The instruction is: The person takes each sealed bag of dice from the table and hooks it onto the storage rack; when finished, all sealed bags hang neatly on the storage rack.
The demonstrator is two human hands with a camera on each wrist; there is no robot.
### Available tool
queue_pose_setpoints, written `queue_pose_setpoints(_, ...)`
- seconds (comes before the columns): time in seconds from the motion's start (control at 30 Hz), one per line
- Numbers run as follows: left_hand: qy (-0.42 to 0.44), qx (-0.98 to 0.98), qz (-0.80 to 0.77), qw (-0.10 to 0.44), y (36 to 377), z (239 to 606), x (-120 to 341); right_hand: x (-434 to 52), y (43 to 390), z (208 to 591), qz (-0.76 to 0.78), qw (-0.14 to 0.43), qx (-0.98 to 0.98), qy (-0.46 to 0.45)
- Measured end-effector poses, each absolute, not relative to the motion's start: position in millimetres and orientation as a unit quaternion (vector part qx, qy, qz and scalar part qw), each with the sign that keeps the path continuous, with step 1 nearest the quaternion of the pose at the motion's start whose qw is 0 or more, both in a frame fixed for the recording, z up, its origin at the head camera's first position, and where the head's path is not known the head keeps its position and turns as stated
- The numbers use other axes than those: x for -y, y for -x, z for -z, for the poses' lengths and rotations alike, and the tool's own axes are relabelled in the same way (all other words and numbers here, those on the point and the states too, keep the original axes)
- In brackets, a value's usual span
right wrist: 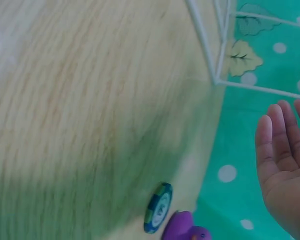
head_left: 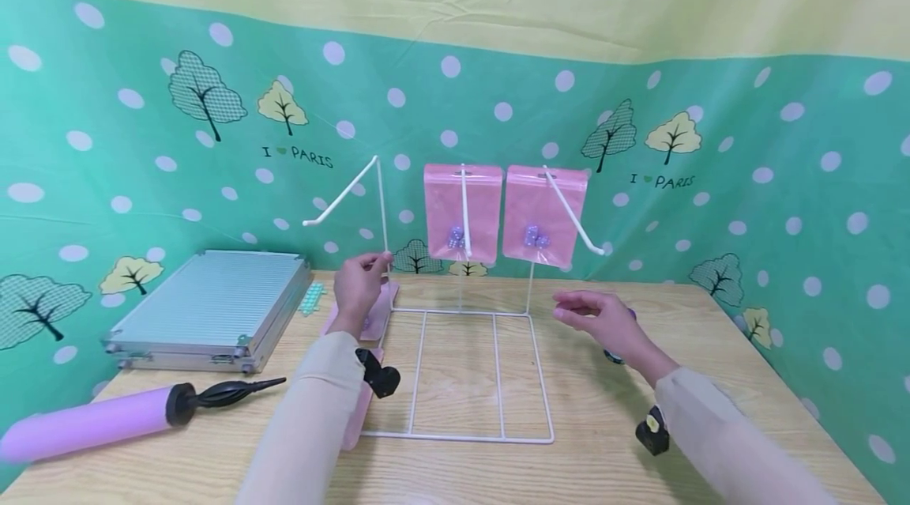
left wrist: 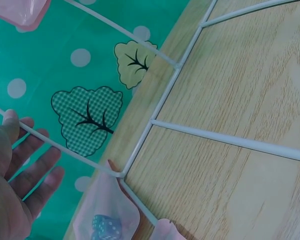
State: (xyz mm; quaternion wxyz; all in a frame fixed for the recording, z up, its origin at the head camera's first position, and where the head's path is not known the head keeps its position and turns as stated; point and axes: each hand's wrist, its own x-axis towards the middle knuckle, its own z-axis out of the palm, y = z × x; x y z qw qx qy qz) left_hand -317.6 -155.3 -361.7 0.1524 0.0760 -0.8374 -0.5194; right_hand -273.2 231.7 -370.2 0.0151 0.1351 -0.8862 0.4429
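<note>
A white wire display rack point(head_left: 482, 439) with three upright posts and outward hooks stands on the table. Pink zip bags holding purple dice hang from the middle hook point(head_left: 465, 209) and the right hook; the left hook point(head_left: 344, 193) carries nothing. My left hand point(head_left: 359, 288) is at the left post, thumb and forefinger pinching the wire; in the left wrist view the other fingers lie behind it. Below that hand, another pink bag with dice point(left wrist: 107, 215) lies by the rack's corner. My right hand point(head_left: 600, 323) hovers right of the rack, fingers extended and holding nothing.
On the left lie a ribbed aluminium case point(head_left: 213, 303) and a purple hand pump point(head_left: 99, 422) with a black nozzle. A small teal piece point(head_left: 311, 298) sits beside the case. Under the right hand are a poker chip point(right wrist: 158, 209) and a purple duck point(right wrist: 182, 227).
</note>
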Motion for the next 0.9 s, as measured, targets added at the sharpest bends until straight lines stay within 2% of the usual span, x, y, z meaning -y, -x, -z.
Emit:
queue_pose_setpoints(0.3, -0.08, 0.838, 0.519, 0.147, 317.2, 361.4, 154.6, -223.7, 294.5, 384.1, -0.448, 0.007, 0.885, -0.129)
queue_pose_setpoints(0.9, -0.082, 0.835, 0.526, 0.141, 316.0, 361.3, 154.7, -194.4, 325.0, 386.5, -0.462, 0.01, 0.881, -0.105)
